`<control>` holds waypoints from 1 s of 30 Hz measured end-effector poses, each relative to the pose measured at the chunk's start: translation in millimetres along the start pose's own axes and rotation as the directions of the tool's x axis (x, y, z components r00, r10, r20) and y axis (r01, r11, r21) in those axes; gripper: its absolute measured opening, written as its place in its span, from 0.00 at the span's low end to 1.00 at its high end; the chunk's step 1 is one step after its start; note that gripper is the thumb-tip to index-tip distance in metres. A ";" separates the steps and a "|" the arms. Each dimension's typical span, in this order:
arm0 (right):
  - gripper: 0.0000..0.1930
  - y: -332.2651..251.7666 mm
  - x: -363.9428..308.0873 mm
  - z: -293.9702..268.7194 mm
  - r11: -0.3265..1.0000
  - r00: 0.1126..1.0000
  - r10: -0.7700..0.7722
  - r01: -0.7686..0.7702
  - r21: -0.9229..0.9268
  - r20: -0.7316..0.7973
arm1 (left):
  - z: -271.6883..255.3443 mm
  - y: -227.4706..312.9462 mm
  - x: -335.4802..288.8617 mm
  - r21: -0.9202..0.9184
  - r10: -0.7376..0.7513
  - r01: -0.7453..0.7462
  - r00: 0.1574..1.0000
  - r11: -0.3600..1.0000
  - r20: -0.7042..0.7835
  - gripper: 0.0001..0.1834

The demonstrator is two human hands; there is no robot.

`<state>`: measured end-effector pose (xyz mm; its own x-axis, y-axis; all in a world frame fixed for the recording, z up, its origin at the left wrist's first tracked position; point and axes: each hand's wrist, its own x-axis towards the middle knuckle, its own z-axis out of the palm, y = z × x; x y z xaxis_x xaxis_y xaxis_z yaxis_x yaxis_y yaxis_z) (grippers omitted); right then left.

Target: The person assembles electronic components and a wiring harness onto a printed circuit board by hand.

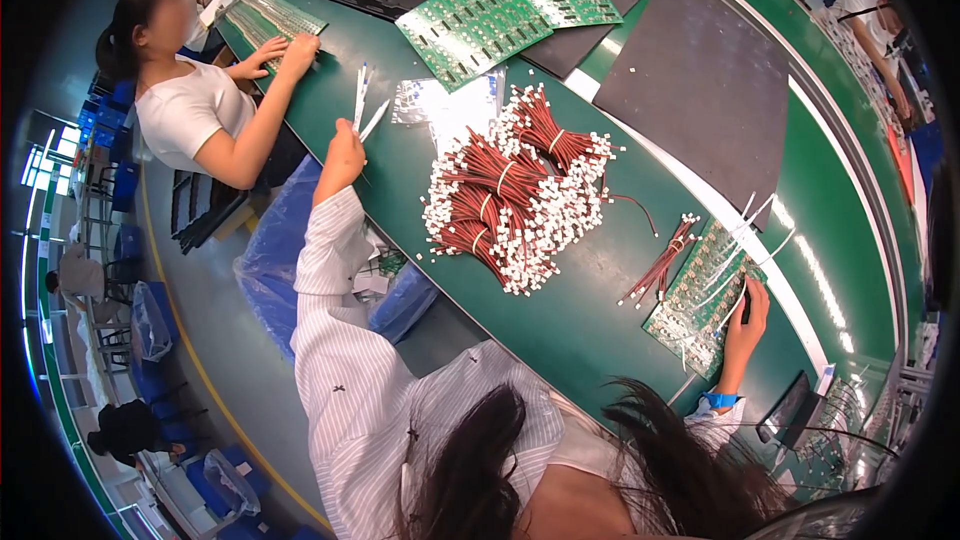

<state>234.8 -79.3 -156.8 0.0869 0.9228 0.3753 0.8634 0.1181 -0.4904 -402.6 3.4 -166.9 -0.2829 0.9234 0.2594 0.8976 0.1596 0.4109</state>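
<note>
My left hand (343,158) is reached out to the far left edge of the green table, its fingers closed around slim white, pen-like pieces (361,92) with blue marks; their exact kind is unclear. At the right, my right hand (745,328) grips the near right edge of a green circuit board (690,305) that lies flat. Thin white strips (735,250) stick up and across this board beside my fingers. A small bundle of red and black wires (661,265) rests just left of the board. Between my hands is a big heap of banded red-black wire bundles (500,185) with white connectors.
Green circuit board panels (475,25) overlap at the back on dark sheets. A black mat (700,70) lies far right. Clear plastic bags (450,105) sit behind the heap. A co-worker (195,105) handles boards at the left. Blue lined bins (285,240) stand below the table edge.
</note>
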 end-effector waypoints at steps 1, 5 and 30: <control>0.15 0.0 0.0 0.0 1.000 1.000 0.001 -0.001 0.002 -0.002 | -0.6 -2.8 -0.5 -0.113 -0.056 0.058 0.998 0.992 0.022 0.07; 0.16 -2.4 0.7 -1.2 0.999 1.000 -0.009 0.008 0.031 0.019 | -12.2 12.5 -4.0 -0.456 -0.238 0.298 0.953 0.838 0.186 0.04; 0.19 11.0 -5.5 1.5 0.965 0.986 -0.161 0.167 0.204 -0.049 | 116.2 334.1 -111.3 -0.426 0.371 -0.279 0.917 0.860 0.148 0.03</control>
<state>243.1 -82.5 -165.5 -0.0289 0.8730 0.4869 0.7458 0.3432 -0.5710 -32.0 -5.4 -160.0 0.1238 0.9575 0.2607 0.7073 -0.2694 0.6536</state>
